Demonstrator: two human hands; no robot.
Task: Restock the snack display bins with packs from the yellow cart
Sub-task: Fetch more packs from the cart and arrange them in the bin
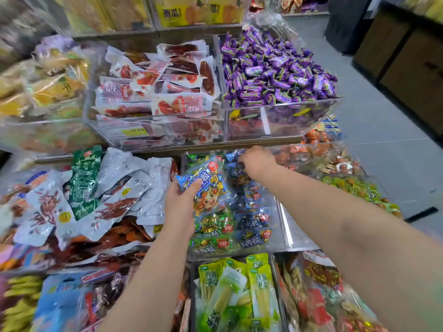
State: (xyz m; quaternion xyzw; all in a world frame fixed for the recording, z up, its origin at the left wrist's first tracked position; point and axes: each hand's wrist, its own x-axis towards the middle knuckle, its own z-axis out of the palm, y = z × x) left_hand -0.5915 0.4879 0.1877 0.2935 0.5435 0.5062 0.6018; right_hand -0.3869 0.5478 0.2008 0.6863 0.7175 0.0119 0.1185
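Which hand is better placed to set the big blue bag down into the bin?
Left. The left hand grips the blue bag above the bin; the right hand reaches to its back.

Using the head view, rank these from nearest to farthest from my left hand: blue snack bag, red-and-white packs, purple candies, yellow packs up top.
1. blue snack bag: held in the left hand.
2. red-and-white packs: bin directly above.
3. purple candies: upper right bin.
4. yellow packs: top shelf, farthest.

Blue snack bag (211, 188): glossy crinkled plastic film. Display bins (282, 121): clear smooth acrylic. Purple candies (275, 70): shiny wrappers.
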